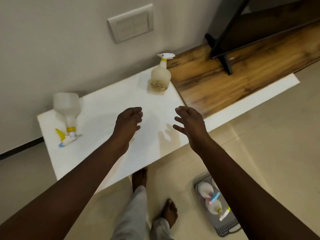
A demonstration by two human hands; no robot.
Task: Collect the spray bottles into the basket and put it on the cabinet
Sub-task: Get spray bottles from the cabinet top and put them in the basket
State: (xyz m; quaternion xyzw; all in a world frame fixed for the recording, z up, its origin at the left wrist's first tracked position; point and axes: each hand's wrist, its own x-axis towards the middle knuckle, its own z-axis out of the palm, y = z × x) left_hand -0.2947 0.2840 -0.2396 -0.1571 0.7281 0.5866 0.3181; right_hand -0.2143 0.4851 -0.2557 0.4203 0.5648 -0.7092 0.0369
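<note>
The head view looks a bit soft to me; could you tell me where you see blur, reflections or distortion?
Head view: soft throughout, so the label on the upright spray bottle is unreadable; the glossy white cabinet top mirrors the right hand faintly; wide-angle bending curves the cabinet edges; the lying spray bottle looks hazy; the left hand is slightly smeared.

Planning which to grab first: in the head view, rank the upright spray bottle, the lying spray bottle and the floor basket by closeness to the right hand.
1. Upright cream spray bottle, beyond the right hand, by the wall.
2. Lying clear spray bottle, far left on the white surface.
3. Grey plastic basket, down on the floor.
</note>
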